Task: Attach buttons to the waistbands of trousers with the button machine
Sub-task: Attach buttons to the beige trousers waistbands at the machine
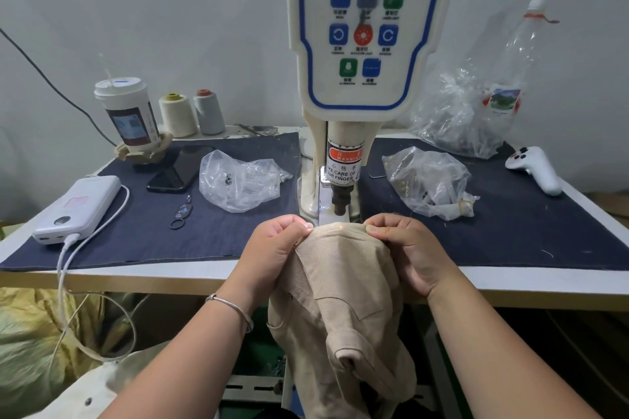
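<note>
1. Fingers (308,227) of the left hand (275,248) and right hand (405,248) pinch the beige trousers' waistband (340,235) at frame centre
2. It lies just under the button machine (340,204)
3. No button shows on the waistband; pressing seems left

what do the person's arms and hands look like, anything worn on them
Both forearms are bare, with no sleeves in view and no gloves. The left hand side has a thin silver bangle round the wrist. The right hand and its wrist carry nothing visible: no ring, watch or band.
</note>
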`<state>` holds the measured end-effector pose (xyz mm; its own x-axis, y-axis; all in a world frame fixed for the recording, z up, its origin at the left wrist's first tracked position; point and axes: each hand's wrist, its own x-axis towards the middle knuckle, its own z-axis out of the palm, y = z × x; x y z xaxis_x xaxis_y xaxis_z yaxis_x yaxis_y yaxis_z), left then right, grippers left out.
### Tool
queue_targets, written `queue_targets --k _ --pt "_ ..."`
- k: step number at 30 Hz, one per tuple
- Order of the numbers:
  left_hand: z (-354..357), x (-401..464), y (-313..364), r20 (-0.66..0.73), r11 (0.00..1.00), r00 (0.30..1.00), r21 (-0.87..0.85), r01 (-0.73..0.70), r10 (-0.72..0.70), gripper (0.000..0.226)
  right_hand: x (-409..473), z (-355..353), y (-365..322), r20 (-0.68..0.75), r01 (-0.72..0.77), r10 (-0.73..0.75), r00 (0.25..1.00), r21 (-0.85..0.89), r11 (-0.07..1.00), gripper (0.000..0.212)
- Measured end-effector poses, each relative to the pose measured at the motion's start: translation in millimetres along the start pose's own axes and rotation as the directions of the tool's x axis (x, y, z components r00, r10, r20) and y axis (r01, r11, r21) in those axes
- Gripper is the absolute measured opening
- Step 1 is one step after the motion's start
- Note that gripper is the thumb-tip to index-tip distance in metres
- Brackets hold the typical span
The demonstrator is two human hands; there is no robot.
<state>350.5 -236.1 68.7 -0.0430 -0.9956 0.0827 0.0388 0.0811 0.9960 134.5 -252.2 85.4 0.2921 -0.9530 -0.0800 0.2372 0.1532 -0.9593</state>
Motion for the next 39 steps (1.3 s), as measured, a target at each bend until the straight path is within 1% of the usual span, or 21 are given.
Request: queue_targets --k 5,13,18,25,29,31,34,37,39 --pt "-0.7 0.6 -1.8 0.000 1.000 1.000 0.004 -0.012 0.012 0.022 0.2 -0.2 -0.1 -0.001 0.005 -0.005 1.000 -0.012 1.000 0.008" --pt "0.0 -0.3 -5.2 -0.047 0.999 0.998 0.007 -0.033 0.033 0.035 1.3 -0.2 2.0 0.015 -0.012 0.011 1.000 0.043 0.999 0.006" --pt "0.7 -2.3 -2.6 -0.037 0.999 0.999 0.019 -0.033 0.034 0.020 -1.5 1.9 1.5 0.005 -0.005 0.005 1.000 0.050 0.999 0.006" --pt "2.3 -3.2 1.8 -0.057 0.998 0.998 0.048 -0.028 0.031 0.020 -3.7 3.6 -2.7 0.001 0.000 0.000 1.000 0.025 1.000 0.007" --pt "7.0 -8.6 9.4 -0.067 0.999 0.998 0.045 -0.013 0.016 0.021 -10.0 9.0 -6.6 -0.036 -0.003 0.004 0.999 0.031 1.000 0.009" --pt "7.6 -14.3 14.6 -0.062 0.999 0.998 0.049 -0.023 0.026 0.022 -20.4 14.7 -10.1 -0.049 0.009 -0.008 0.999 0.035 0.999 0.005" --pt "0.8 -28.9 21.0 0.014 0.998 0.998 0.023 -0.063 0.063 0.023 -45.5 22.4 -16.5 -0.026 0.046 -0.046 0.999 -0.025 0.999 0.004" --pt "-4.5 -43.9 37.6 0.170 0.993 0.981 0.042 -0.106 0.098 0.023 -72.1 30.3 -27.0 0.082 0.106 -0.096 0.992 -0.125 0.986 0.008" --pt "-3.6 -51.8 59.6 0.302 0.989 0.952 0.121 -0.083 0.043 0.025 -87.8 39.5 -39.3 0.170 0.156 -0.123 0.978 -0.198 0.968 0.004"
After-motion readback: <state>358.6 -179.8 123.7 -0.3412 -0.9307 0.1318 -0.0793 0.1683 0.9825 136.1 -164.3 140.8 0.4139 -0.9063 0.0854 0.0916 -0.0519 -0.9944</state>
